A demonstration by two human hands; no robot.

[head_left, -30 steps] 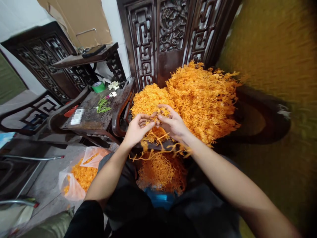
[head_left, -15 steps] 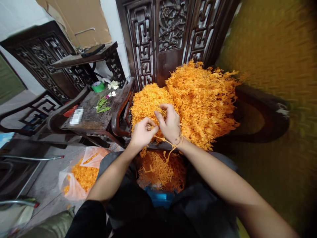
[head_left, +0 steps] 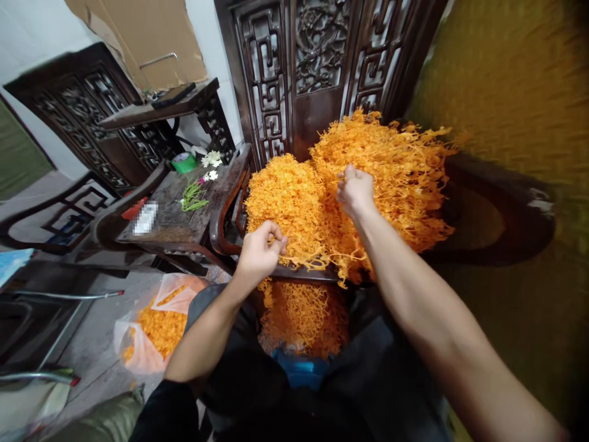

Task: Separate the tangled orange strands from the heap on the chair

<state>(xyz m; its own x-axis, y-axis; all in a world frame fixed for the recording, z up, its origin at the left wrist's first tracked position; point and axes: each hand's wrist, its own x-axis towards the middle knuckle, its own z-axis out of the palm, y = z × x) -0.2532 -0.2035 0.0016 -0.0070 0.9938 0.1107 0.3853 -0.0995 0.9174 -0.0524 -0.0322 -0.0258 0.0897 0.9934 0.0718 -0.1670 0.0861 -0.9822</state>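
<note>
Left hand (head_left: 260,250): pinched on an orange sprig (head_left: 316,264), near edge of the blossom heap (head_left: 285,187). Right hand (head_left: 359,193): curled at the stalk heap (head_left: 402,184), grip indeterminable. Snagging in its tangle could tear the sprig.

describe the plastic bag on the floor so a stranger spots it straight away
Start at the dark, carved wooden chair bearing heaps of stringy orange material. On the grey floor to its left in the picture sits a translucent, pinkish-white plastic bag. Unlike those uncovered heaps, its orange contents sit inside thin plastic.
</note>
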